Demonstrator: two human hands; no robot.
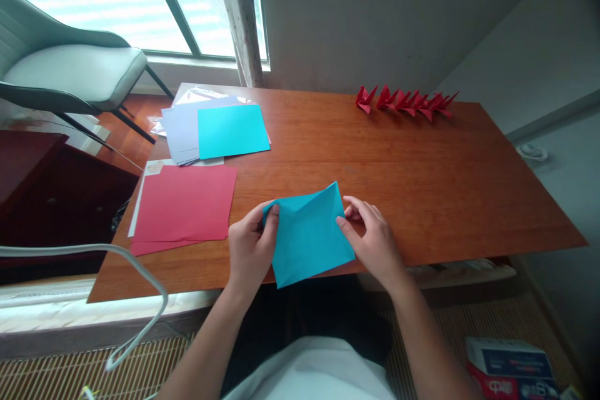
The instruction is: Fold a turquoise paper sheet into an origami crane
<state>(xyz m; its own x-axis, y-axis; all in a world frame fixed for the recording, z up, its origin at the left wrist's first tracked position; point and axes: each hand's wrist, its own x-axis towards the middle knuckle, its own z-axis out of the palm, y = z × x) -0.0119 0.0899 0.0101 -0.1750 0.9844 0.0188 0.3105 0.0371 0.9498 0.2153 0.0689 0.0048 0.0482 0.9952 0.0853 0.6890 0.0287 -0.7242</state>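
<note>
A turquoise sheet of paper (309,234) is held up near the table's front edge, with its top right corner standing up in a peak and its upper edge bent. My left hand (255,237) pinches its upper left corner between thumb and fingers. At the paper's right edge is my right hand (375,234), its thumb tip against the edge and its fingers partly curled, apart from the thumb. I see no paper gripped between them.
Red sheets (187,203) lie left on the wooden table (300,131). Behind them, another turquoise sheet (234,131) rests on pale lilac sheets (180,131). Folded red paper cranes (407,102) stand in a row at the back right. A chair (75,72) is beyond the left end.
</note>
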